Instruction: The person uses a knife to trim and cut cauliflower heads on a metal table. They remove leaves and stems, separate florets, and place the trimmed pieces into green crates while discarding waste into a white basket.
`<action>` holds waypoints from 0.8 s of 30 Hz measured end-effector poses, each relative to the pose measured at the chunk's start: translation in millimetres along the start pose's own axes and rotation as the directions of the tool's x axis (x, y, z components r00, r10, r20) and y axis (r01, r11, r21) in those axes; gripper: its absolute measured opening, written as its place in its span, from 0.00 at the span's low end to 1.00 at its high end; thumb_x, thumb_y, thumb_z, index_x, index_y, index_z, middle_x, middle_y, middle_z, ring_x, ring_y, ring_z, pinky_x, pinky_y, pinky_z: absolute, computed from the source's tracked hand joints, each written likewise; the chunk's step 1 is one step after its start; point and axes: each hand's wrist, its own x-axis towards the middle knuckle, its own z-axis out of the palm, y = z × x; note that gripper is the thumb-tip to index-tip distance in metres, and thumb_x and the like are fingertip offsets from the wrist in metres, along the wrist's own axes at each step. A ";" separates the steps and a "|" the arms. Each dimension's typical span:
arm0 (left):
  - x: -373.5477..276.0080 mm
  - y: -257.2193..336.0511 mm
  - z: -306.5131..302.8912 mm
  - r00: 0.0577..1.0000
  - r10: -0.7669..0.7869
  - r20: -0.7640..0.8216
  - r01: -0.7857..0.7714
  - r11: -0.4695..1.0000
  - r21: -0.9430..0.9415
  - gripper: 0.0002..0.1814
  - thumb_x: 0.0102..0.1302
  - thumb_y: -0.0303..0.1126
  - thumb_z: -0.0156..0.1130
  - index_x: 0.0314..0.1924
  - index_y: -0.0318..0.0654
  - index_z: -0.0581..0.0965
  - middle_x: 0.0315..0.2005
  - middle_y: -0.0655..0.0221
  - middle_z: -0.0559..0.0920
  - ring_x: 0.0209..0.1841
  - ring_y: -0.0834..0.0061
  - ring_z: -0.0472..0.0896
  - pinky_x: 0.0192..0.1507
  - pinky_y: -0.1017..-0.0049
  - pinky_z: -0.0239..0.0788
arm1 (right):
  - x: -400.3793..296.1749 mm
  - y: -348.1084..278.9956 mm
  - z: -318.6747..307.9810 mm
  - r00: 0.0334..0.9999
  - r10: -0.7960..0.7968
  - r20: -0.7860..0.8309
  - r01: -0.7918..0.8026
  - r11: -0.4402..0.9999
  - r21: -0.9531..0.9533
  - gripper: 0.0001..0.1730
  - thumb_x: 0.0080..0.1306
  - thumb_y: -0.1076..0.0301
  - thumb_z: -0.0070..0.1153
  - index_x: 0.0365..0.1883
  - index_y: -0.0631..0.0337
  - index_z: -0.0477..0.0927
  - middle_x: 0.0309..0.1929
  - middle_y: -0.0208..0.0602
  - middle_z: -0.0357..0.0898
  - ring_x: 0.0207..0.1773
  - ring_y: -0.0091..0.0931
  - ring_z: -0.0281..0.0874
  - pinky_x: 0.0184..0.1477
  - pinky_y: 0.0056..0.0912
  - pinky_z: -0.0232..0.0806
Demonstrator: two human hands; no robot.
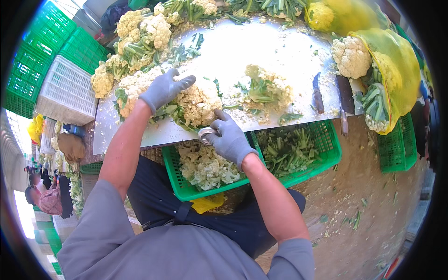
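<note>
My left hand (167,90), in a grey glove, rests with its thumb and fingers apart at the upper left side of a cauliflower head (201,103). My right hand (229,138), gloved too, curls around a metal ring-shaped tool (207,135), with one finger touching the lower right of that head. Its cutting part, if any, cannot be made out. Another cauliflower head (134,91) lies to the left, partly behind my left hand. A trimmed leafy cauliflower piece (267,85) sits farther right on the white tabletop (154,134).
Below the edge, one green crate (180,192) holds florets and another (329,154) holds leaves. Knives (317,96) lie at the right near a yellow mesh bag (399,70) of cauliflowers. More heads (154,31) are piled at back left, beside stacked crates (68,91).
</note>
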 end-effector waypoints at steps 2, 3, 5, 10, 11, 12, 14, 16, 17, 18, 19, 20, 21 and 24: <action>2.3 -9.1 -0.6 0.988 0.148 0.041 -0.145 0.987 -0.062 0.50 0.69 0.70 0.63 0.68 0.26 0.75 0.64 0.44 0.81 0.66 0.55 0.79 0.68 0.61 0.70 | -3.9 -2.5 -0.8 0.999 -0.028 0.031 0.030 0.996 -0.086 0.18 0.68 0.61 0.65 0.50 0.66 0.86 0.70 0.61 0.75 0.70 0.51 0.75 0.72 0.44 0.68; 2.6 -14.6 0.2 0.975 0.216 0.057 -0.210 0.973 -0.098 0.47 0.70 0.68 0.64 0.69 0.28 0.75 0.64 0.46 0.81 0.66 0.57 0.79 0.68 0.62 0.69 | -3.9 -12.5 -10.7 0.987 0.084 0.137 -0.078 0.996 -0.051 0.19 0.69 0.61 0.64 0.51 0.66 0.86 0.66 0.60 0.78 0.68 0.50 0.77 0.70 0.43 0.69; -15.0 -12.9 2.7 0.946 0.305 0.109 -0.261 0.918 -0.298 0.39 0.71 0.58 0.70 0.71 0.38 0.75 0.68 0.54 0.79 0.70 0.62 0.76 0.71 0.64 0.67 | -1.4 -31.6 -38.9 0.891 0.284 0.354 -0.297 0.955 -0.017 0.19 0.70 0.60 0.63 0.52 0.65 0.86 0.60 0.58 0.84 0.62 0.48 0.82 0.67 0.42 0.72; -49.9 -20.0 20.9 0.916 0.398 0.045 -0.355 0.859 -0.369 0.46 0.60 0.42 0.83 0.75 0.41 0.71 0.72 0.62 0.74 0.74 0.69 0.70 0.76 0.67 0.62 | 13.1 3.6 -52.0 0.949 0.314 0.032 -0.306 0.890 0.337 0.20 0.77 0.59 0.60 0.55 0.67 0.82 0.41 0.41 0.86 0.40 0.27 0.83 0.43 0.34 0.77; -51.8 -22.1 25.3 0.906 0.423 0.018 -0.395 0.859 -0.325 0.48 0.57 0.40 0.85 0.75 0.41 0.70 0.72 0.62 0.75 0.74 0.69 0.70 0.75 0.67 0.62 | 16.4 3.6 -49.9 0.938 0.348 -0.004 -0.311 0.842 0.440 0.18 0.78 0.59 0.59 0.53 0.68 0.81 0.39 0.38 0.85 0.38 0.24 0.81 0.39 0.32 0.76; -52.6 -25.3 30.5 0.919 0.393 0.000 -0.360 0.841 -0.404 0.49 0.52 0.42 0.88 0.72 0.42 0.73 0.69 0.60 0.77 0.74 0.67 0.71 0.78 0.66 0.59 | 18.0 -3.1 -48.5 0.928 0.372 -0.001 -0.313 0.781 0.540 0.17 0.80 0.60 0.57 0.52 0.68 0.80 0.37 0.36 0.85 0.33 0.21 0.80 0.33 0.26 0.73; -59.1 -38.7 46.1 0.898 0.420 -0.130 -0.434 0.797 -0.420 0.47 0.52 0.37 0.88 0.71 0.41 0.74 0.67 0.61 0.78 0.72 0.68 0.72 0.77 0.67 0.60 | 24.3 -7.3 -43.1 0.917 0.398 0.030 -0.337 0.732 0.593 0.18 0.80 0.57 0.57 0.54 0.65 0.80 0.38 0.33 0.84 0.30 0.19 0.78 0.32 0.24 0.70; -67.3 -39.1 57.6 0.881 0.411 -0.236 -0.474 0.754 -0.454 0.44 0.49 0.29 0.88 0.68 0.41 0.76 0.63 0.64 0.80 0.70 0.71 0.74 0.75 0.69 0.62 | 29.4 -11.1 -41.2 0.911 0.413 0.016 -0.332 0.707 0.624 0.20 0.79 0.54 0.59 0.53 0.63 0.81 0.35 0.30 0.83 0.28 0.17 0.76 0.30 0.22 0.68; -68.7 -38.7 59.7 0.880 0.405 -0.249 -0.476 0.749 -0.461 0.44 0.49 0.28 0.88 0.68 0.41 0.76 0.63 0.65 0.80 0.69 0.71 0.74 0.75 0.69 0.62 | 32.0 -14.5 -40.9 0.920 0.391 0.002 -0.307 0.719 0.624 0.20 0.78 0.52 0.60 0.52 0.63 0.81 0.34 0.30 0.82 0.28 0.17 0.75 0.29 0.22 0.67; -70.6 -39.3 62.6 0.880 0.399 -0.258 -0.475 0.745 -0.469 0.44 0.48 0.28 0.88 0.67 0.41 0.76 0.63 0.65 0.80 0.69 0.71 0.74 0.75 0.69 0.63 | 33.2 -21.7 -40.7 0.928 0.372 -0.011 -0.284 0.727 0.625 0.21 0.78 0.51 0.61 0.51 0.63 0.81 0.33 0.29 0.82 0.27 0.17 0.75 0.29 0.22 0.67; -72.7 -40.5 62.8 0.880 0.391 -0.270 -0.475 0.744 -0.471 0.44 0.48 0.27 0.87 0.67 0.41 0.76 0.63 0.66 0.80 0.69 0.71 0.75 0.74 0.69 0.63 | 34.9 -33.0 -40.0 0.938 0.347 -0.021 -0.258 0.735 0.628 0.22 0.77 0.50 0.62 0.50 0.63 0.82 0.32 0.29 0.81 0.27 0.17 0.74 0.29 0.22 0.66; -74.3 -41.8 63.8 0.883 0.378 -0.277 -0.467 0.759 -0.454 0.44 0.47 0.25 0.87 0.66 0.40 0.77 0.62 0.66 0.80 0.68 0.71 0.76 0.73 0.70 0.65 | 35.5 -47.4 -37.0 0.938 0.343 -0.053 -0.228 0.724 0.651 0.23 0.75 0.48 0.65 0.46 0.63 0.82 0.30 0.28 0.81 0.27 0.17 0.73 0.29 0.22 0.65; -73.7 -41.1 63.3 0.891 0.363 -0.274 -0.452 0.770 -0.450 0.43 0.47 0.25 0.87 0.66 0.40 0.77 0.62 0.66 0.80 0.67 0.70 0.76 0.73 0.69 0.65 | 38.2 -55.5 -32.8 0.948 0.314 -0.053 -0.204 0.727 0.656 0.23 0.75 0.47 0.66 0.45 0.62 0.82 0.30 0.28 0.80 0.27 0.17 0.73 0.29 0.23 0.65; -73.7 -44.4 70.3 0.899 0.330 -0.287 -0.435 0.739 -0.514 0.41 0.48 0.24 0.86 0.65 0.39 0.79 0.61 0.64 0.82 0.65 0.69 0.78 0.71 0.69 0.67 | 57.7 -51.3 -15.7 0.938 0.346 0.012 -0.260 0.683 0.683 0.23 0.73 0.47 0.68 0.43 0.61 0.82 0.29 0.27 0.79 0.26 0.16 0.72 0.29 0.23 0.65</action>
